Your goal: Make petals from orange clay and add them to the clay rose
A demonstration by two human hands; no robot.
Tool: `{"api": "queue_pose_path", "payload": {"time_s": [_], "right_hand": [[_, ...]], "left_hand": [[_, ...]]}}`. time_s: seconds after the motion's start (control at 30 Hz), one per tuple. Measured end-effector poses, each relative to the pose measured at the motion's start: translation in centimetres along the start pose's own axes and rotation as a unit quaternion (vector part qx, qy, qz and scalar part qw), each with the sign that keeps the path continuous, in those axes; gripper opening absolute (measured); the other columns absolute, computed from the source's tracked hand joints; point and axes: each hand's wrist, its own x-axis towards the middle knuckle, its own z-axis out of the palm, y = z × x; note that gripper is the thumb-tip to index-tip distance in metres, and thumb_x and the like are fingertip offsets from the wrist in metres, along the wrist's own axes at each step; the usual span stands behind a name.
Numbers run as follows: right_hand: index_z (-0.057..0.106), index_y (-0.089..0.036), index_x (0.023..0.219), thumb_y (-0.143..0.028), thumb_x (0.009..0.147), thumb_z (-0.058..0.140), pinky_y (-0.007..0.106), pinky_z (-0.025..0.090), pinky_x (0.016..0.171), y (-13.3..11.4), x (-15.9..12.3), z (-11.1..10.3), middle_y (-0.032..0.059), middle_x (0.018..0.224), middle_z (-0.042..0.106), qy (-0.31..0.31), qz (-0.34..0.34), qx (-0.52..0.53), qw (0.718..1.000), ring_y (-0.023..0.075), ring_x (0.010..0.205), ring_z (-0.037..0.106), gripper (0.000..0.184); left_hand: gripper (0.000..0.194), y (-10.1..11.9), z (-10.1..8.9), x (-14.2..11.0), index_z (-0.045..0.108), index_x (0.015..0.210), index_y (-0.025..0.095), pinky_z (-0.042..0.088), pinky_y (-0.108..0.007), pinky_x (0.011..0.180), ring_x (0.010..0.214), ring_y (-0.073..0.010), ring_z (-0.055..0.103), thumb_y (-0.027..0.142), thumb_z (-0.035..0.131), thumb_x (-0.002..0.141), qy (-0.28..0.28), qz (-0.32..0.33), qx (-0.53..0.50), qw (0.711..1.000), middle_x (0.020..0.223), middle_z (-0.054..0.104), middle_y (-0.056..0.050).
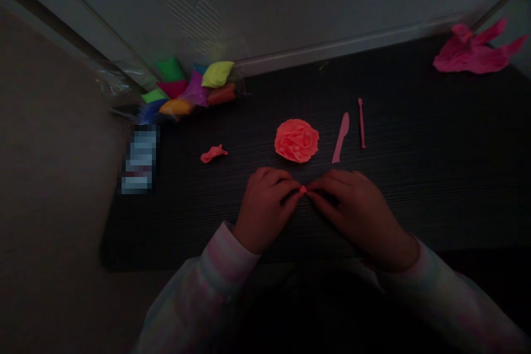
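Between the fingertips of my left hand (267, 204) and my right hand (352, 204) is a small piece of coral modelling clay (303, 189), pinched from both sides. Most of that piece is covered by the fingers. Just beyond my hands lies a round, ruffled coral clay flower (296, 141), touched by neither hand. To its right are a pink plastic clay knife (341, 137) and a thin pink modelling stick (361, 123). A loose torn lump of coral clay (213, 153) rests off to the left.
Several coloured clay packets (194, 88) in clear plastic sit at the back left. Below them is a blurred-out phone-like rectangle (140, 159). A crumpled pink piece (477, 52) stands at the far right of the dark table (435, 188). A pale panel (290, 16) rises behind.
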Motion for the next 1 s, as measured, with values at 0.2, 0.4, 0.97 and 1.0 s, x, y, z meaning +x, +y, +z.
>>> {"api": "queue_pose_path", "payload": {"time_s": [0.2,0.4,0.97,1.0], "right_hand": [[0.058,-0.019,0.099,-0.028,0.079,0.054,0.030,0.036,0.064,0.06,-0.15,0.21,0.0021,0.079,0.061,0.021,0.002,-0.011,1.000,0.0179,0.073,0.055,0.022],[0.059,-0.021,0.096,-0.028,0.081,0.052,0.031,0.036,0.066,0.07,-0.09,0.25,0.0013,0.084,0.063,0.005,-0.004,-0.014,1.000,0.0185,0.076,0.055,0.018],[0.059,-0.020,0.089,-0.026,0.081,0.052,0.032,0.036,0.068,-0.02,-0.07,0.20,0.0009,0.081,0.062,0.004,0.002,0.004,1.000,0.0183,0.076,0.055,0.013],[0.060,-0.020,0.089,-0.026,0.081,0.052,0.032,0.036,0.069,-0.01,-0.07,0.22,0.0010,0.081,0.063,0.004,0.002,0.005,1.000,0.0183,0.076,0.055,0.013]], "left_hand": [[0.013,0.08,-0.01,0.08,0.064,0.084,0.016,0.042,-0.035,0.077,0.086,-0.0185,0.050,0.022,0.054,0.079,-0.005,0.007,-0.002,1.000,0.085,0.061,-0.004],[0.012,-0.06,0.19,0.04,0.063,0.083,0.015,0.042,-0.035,0.077,0.084,-0.0181,0.050,0.021,0.057,0.076,0.014,0.010,-0.007,1.000,0.084,0.061,-0.005],[0.014,0.13,0.19,0.00,0.063,0.086,0.016,0.042,-0.036,0.075,0.085,-0.0190,0.051,0.022,0.056,0.076,0.012,0.003,-0.002,1.000,0.085,0.062,-0.005],[0.014,0.10,0.22,0.00,0.064,0.086,0.016,0.042,-0.036,0.075,0.085,-0.0190,0.051,0.023,0.056,0.076,0.011,0.005,-0.001,1.000,0.085,0.062,-0.004]]}}
